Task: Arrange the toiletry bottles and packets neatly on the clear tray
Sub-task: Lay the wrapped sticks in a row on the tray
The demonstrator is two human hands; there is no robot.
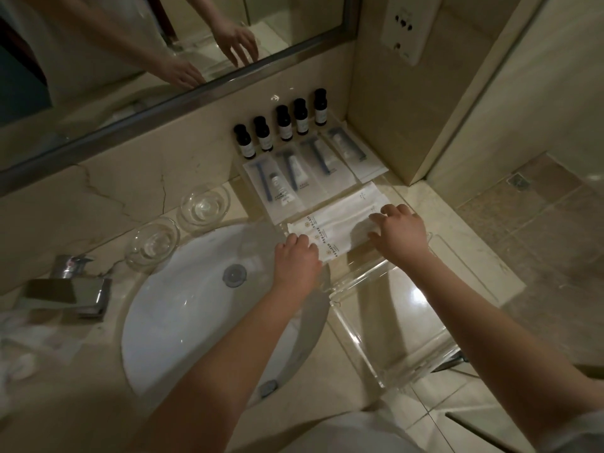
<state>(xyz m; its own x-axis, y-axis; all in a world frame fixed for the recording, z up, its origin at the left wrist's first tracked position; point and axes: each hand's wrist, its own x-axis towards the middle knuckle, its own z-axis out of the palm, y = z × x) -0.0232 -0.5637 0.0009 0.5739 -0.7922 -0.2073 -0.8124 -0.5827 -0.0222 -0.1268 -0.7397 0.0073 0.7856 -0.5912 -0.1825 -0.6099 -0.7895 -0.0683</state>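
Observation:
A clear tray (pixel 392 338) lies on the marble counter, right of the sink. Along its far edge several dark-capped toiletry bottles (pixel 284 124) stand upright in a row against the wall. In front of them lie several clear packets (pixel 304 174) holding toothbrushes and small tubes, side by side. Nearer me is a row of white paper packets (pixel 336 220) with printed logos. My left hand (pixel 295 259) rests with its fingers on the left ends of the white packets. My right hand (pixel 400 235) presses flat on their right side, fingers spread.
A white oval sink (pixel 196 305) with a drain fills the middle left. Two glass bowls (pixel 204 204) sit behind it, and a chrome tap (pixel 70 289) at the far left. A mirror (pixel 130 60) runs above the backsplash. A wall corner (pixel 392 125) bounds the tray's right.

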